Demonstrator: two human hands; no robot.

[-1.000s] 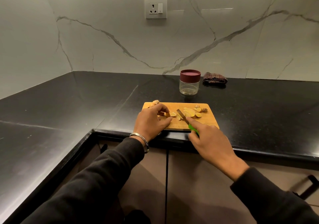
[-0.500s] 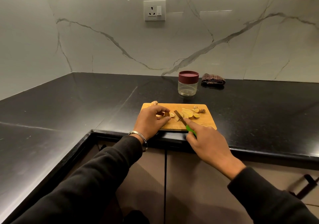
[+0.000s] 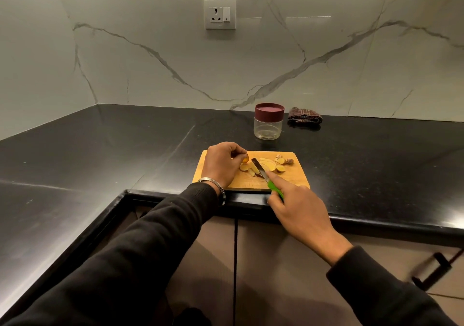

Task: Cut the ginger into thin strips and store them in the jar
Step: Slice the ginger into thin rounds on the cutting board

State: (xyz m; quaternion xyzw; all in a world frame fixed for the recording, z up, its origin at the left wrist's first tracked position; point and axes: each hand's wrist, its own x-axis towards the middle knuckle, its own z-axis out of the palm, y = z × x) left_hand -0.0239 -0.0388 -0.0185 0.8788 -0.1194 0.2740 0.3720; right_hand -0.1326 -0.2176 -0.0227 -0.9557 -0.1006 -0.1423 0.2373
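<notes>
Left hand: the left hand [image 3: 222,166] sits over the far-left part of the cutting board [image 3: 288,180], fingertips pinching a small ginger piece [image 3: 245,159]; it looks lifted just off the wood, probably to turn it or set it down for the next cut.
Right hand: the right hand [image 3: 298,210] wraps the green handle of the knife [image 3: 261,171], forefinger laid along the spine, likely to steady the blade.
Knife axis: long axis runs from near-right to far-left, tip pointing far-left toward the pinched piece; the blade rests low among the cut pieces.
Ginger slices: the ginger slices [image 3: 270,166] lie flat mid-board, to the right of the blade; none are strips yet, by my reading.
Jar: the jar [image 3: 268,122] stands upright beyond the board, lid on, apparently empty, kept clear of the cutting.
Cloth: a folded cloth [image 3: 304,117] lies just right of the jar.
</notes>
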